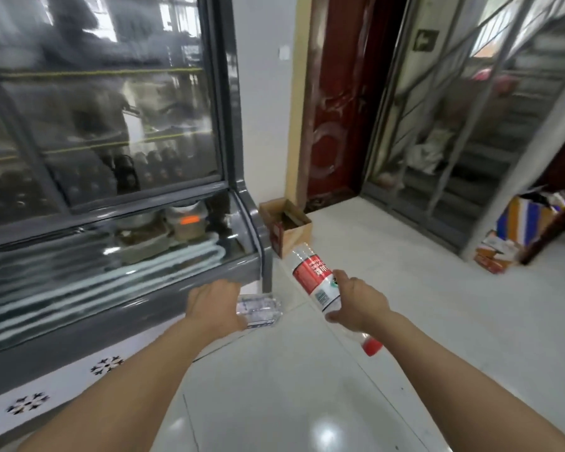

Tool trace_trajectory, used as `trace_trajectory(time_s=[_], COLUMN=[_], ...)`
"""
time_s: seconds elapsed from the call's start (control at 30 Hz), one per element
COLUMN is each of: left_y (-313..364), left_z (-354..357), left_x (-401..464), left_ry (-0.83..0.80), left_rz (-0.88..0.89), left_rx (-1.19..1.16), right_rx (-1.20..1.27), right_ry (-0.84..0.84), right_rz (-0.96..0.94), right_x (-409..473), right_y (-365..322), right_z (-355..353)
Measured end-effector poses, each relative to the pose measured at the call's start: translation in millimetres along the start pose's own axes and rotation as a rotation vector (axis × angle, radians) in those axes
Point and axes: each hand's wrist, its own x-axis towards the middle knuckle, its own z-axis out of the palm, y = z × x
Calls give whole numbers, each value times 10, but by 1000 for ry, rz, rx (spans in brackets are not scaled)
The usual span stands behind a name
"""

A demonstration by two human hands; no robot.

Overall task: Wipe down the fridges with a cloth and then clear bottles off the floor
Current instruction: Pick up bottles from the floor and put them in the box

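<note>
We've got both arms out over the white tile floor (405, 321), fridge (111, 190) filling the 9 to 11 o'clock side.

Right hand (359, 301) grips the red-label bottle (317, 282) round its lower body, thumb underneath, fingers wrapped over the label edge. The bottle is clear, tilted, red cap (371, 347) pointing back toward us at 5 o'clock, base pointing away at 11 o'clock. It's off the floor, held in the air.

Left hand (214, 305) is at the second bottle (258, 309), a clear crumpled one with no coloured label visible. Fingers are curled over its near end, but the back of the hand hides the contact, so we can't tell for sure whether it's gripped or just touched. That bottle sits low at the fridge's front corner, at 9 o'clock from the red-label bottle; can't tell whether it's touching the floor.

Fridge: dark grey frame, sliding glass doors up top, curved glass case below with containers inside, white base panel with snowflake cut-outs.

Open cardboard box (286, 225) stands on the floor just beside the fridge's far corner, at 12 o'clock from the hands. Red door (336, 102) behind it. Metal grille gate (454, 125) at 1 o'clock with stairs behind. Stack of cartons (509, 236) at 2 o'clock by the wall.
</note>
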Motion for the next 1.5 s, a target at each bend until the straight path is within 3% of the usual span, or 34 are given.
trace_trajectory(time_s=[0.6,0.83,1.1,1.5], left_y=[1832,2655,3585,4011], left_z=[-239,-359,-457,-461], left_x=[3137,4301,5419,7146], left_ry=[72,89,78,60], left_rz=[295,242,55,-113], left_rx=[-27,40,4,92], right_rx=[18,28,-33,-49], right_ry=[86,104,66,1], right_rz=[274,248,100,-46], right_x=[1920,3000,4396,6405], right_y=[2001,2962,4008,4643], right_z=[-893,-1307,-2010,-2461])
